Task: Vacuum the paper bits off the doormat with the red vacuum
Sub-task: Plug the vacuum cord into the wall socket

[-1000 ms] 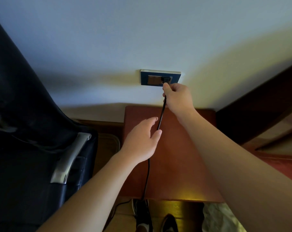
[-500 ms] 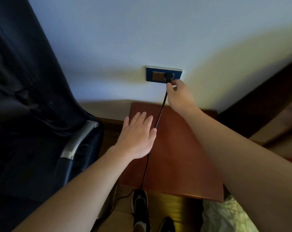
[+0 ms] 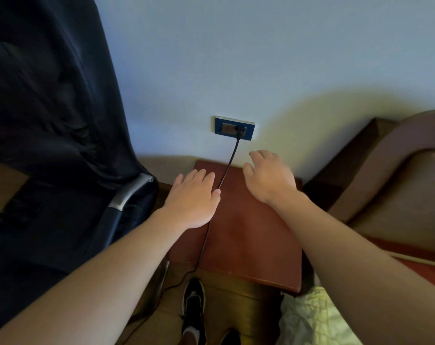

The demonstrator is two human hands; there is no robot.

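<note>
Both hands are empty right now. Left hand is flat with straight fingers over the little reddish table. Right hand hangs relaxed just below the wall outlet, fingers loosely bent, holding nothing.

The plug sits in the outlet's right socket. From it the black cord drops between the hands and passes right by the left thumb (can't tell if it touches). Then it goes over the table's front edge and across the floor toward the lower left. Red vacuum, doormat and paper bits aren't in view; my guess is the vacuum's at the other end of that cord.

Looks to me like the plugging-in part is about done. I'd check the plug is seated all the way, then turn away without dragging the cord, since a tug could pop it loose.

Stuff to watch: the cord loops on the floor right beside the shoe, so it's easy to trip on. A black chair crowds the left with its silver armrest sticking out. On the right there's brown furniture, and a pale green cloth lies at the lower right.
</note>
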